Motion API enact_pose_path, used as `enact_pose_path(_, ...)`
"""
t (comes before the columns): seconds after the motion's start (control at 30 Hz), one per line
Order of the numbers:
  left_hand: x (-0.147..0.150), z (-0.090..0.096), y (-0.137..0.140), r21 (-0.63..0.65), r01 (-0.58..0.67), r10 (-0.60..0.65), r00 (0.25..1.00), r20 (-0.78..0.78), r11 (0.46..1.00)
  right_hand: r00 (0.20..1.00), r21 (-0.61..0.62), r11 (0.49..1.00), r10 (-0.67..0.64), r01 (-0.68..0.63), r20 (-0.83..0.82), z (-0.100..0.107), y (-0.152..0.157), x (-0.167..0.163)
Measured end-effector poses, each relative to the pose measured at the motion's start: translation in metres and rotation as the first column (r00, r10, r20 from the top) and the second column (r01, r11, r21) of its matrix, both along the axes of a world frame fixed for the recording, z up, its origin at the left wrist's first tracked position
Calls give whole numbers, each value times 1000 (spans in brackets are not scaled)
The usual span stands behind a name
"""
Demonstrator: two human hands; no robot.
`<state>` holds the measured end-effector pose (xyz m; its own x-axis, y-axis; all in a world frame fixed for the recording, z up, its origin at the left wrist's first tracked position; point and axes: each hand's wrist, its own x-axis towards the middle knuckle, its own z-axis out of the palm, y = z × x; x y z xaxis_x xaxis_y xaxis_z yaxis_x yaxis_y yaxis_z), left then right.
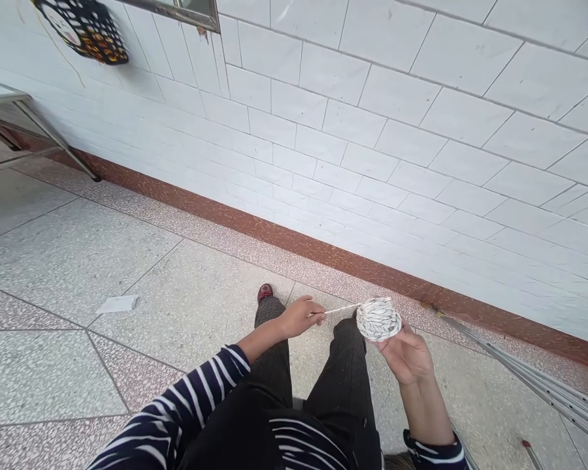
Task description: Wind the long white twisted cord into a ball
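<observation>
In my right hand is a small white woven basket, rounded and cup-like, with a braided-looking rim and darker flecks. My fingers and thumb grip it from its lower right side; some fingertips are hidden behind it. A thin white strand runs taut from the basket's upper left to my left hand. The fingers of that hand are closed in a pinch on the strand, a short way left of the basket. Both hands are held above my knees, over the floor.
White wall tiles rise ahead above a red-brown skirting. White paper lies on the speckled floor at left. A metal-legged table stands far left. Long pale poles lie at right. A dotted black item hangs on the wall.
</observation>
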<state>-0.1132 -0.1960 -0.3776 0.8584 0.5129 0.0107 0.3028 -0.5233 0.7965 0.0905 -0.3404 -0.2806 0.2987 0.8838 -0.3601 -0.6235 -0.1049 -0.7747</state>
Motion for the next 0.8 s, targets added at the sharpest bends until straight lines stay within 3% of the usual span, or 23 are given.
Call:
enact_pose_path(0.1,-1,-1,1,45,-111,114,990,-81,993,999,-7,999,47,-47,0,6,1,-2)
enact_pose_path(0.2,9,12,-3,5,-218,218,976,18,976,997,7,997,79,-79,18,12,3,-6)
enact_pose_path(0.33,35,38,-15,-206,-107,174,924,341,973,975,-24,980,199,-197,97,19,8,-12)
enact_pose_path(0.47,53,46,-24,-253,3,108,900,423,967,945,-40,959,285,-282,164,27,10,-16)
enact_pose_path(0.63,41,27,-16,-225,-13,82,950,302,974,978,-3,997,82,-82,194,42,10,-5)
enact_pose_path(0.8,16,-6,6,-161,-95,106,993,56,982,966,111,989,-123,100,228,66,5,16)
